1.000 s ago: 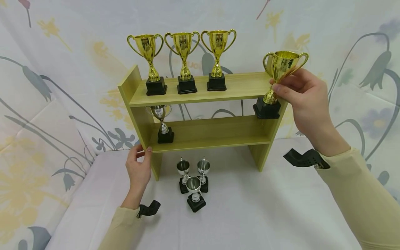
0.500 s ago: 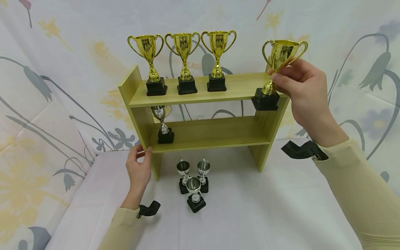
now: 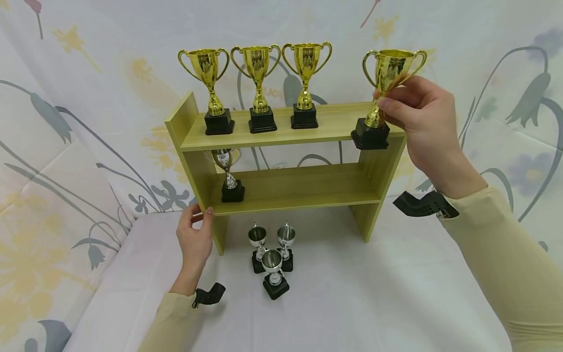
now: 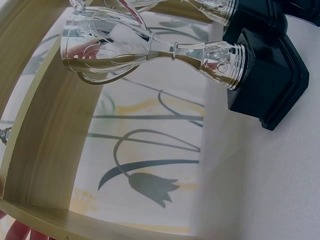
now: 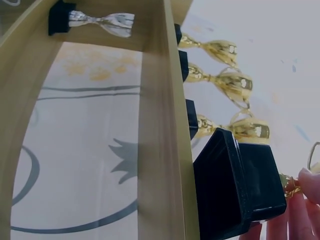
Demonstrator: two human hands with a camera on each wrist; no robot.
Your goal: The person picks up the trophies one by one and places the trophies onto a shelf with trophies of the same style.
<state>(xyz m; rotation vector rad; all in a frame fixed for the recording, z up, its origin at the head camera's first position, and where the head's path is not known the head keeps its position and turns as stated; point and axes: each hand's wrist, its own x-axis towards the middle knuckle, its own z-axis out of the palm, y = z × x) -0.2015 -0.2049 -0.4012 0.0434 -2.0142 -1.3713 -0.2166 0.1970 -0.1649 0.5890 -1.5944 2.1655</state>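
Note:
My right hand [image 3: 433, 129] pinches a gold trophy cup [image 3: 390, 71] by its stem, slightly tilted. The trophy's black base [image 5: 240, 185] is at the front edge of the top board of a two-tier wooden shelf [image 3: 290, 188], near its right end. Three matching gold trophies [image 3: 305, 61] stand upright in a row on that board. With thumb in front and fingers on the outer side, my left hand [image 3: 194, 242] holds the shelf's left side panel at the lower board. One silver trophy [image 3: 225, 161] stands at the left of that lower board.
Several smaller silver trophies sit on the white cloth-covered table [image 3: 352, 293]; the front one [image 3: 274, 266] is before the shelf, others behind it near the shelf's feet. A floral cloth backdrop [image 3: 484, 63] hangs behind the shelf.
My right hand has raised the gold trophy and brought it slightly left, its base rising from below the top board to that board's front edge. My left hand has stayed in place.

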